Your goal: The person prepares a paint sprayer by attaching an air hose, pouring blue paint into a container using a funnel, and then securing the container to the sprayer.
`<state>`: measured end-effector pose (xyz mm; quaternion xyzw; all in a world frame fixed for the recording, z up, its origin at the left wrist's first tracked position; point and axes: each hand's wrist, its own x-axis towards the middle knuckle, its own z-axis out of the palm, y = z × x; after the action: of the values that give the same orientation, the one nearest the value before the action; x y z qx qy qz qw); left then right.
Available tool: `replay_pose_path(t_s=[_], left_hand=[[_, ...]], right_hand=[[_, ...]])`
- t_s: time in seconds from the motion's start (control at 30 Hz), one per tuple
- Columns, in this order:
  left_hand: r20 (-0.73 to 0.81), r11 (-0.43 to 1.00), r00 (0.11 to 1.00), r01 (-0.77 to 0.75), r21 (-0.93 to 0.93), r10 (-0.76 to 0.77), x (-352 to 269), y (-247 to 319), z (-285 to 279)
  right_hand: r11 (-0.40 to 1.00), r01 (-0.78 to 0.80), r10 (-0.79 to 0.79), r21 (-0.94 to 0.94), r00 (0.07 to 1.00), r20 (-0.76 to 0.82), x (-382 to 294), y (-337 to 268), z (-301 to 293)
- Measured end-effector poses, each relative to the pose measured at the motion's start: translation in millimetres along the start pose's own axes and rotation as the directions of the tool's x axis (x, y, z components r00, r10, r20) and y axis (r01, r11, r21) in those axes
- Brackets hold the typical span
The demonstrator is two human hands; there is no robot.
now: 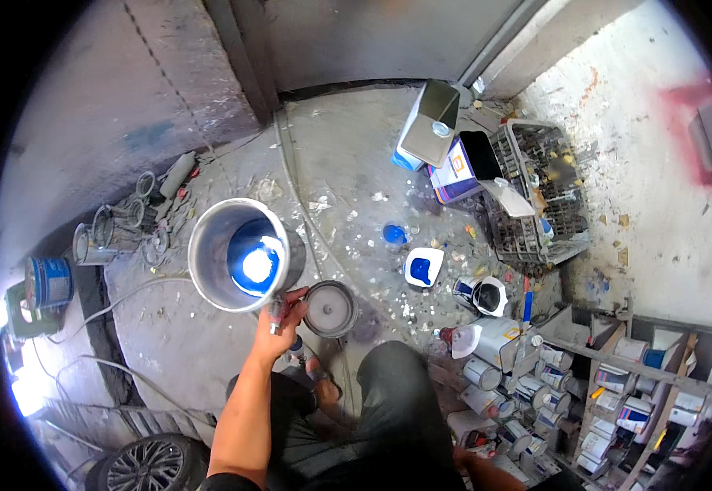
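My left hand is closed around the metal fitting below an open metal cup, which looks like a spray gun's paint cup. Glossy blue paint lies inside, with a bright reflection on it. Against my fingertips is a round grey lid; whether they hold it is unclear. My right hand is low in the view beside my knee, dark and partly hidden, near a crowd of paint cans. On the floor ahead, a white plastic piece bears blue paint, beside a blue paint spill.
Two rectangular metal tins stand by a grey plastic crate. Paint cans fill a shelf rack at the lower right. Used cups line the left wall. A hose crosses the floor; a wheel lies lower left.
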<state>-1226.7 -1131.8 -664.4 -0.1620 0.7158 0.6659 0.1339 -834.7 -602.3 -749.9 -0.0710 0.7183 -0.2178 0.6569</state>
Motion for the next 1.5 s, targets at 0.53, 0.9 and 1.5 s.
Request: replay_pose_path(t_s=[0.53,0.9,1.5], left_hand=[[-0.402,0.980,0.913,-0.005,-0.197,-0.076,-121.5,120.3,-121.5],[-0.616,0.949,0.763,-0.011,-0.316,-0.197,-223.9,170.6,-202.4],[-0.862,0.869,0.377,-0.227,-0.440,-0.338,-338.4,214.8,-291.5]], right_hand=[[0.799,-0.266,0.391,0.539,0.911,-0.130,-201.2,-209.3,-113.3],[0.895,-0.289,0.347,0.341,0.930,-0.124,-255.5,-313.4,-192.6],[0.948,-0.299,0.287,-0.110,0.951,-0.118,-276.0,-472.9,-356.9]])
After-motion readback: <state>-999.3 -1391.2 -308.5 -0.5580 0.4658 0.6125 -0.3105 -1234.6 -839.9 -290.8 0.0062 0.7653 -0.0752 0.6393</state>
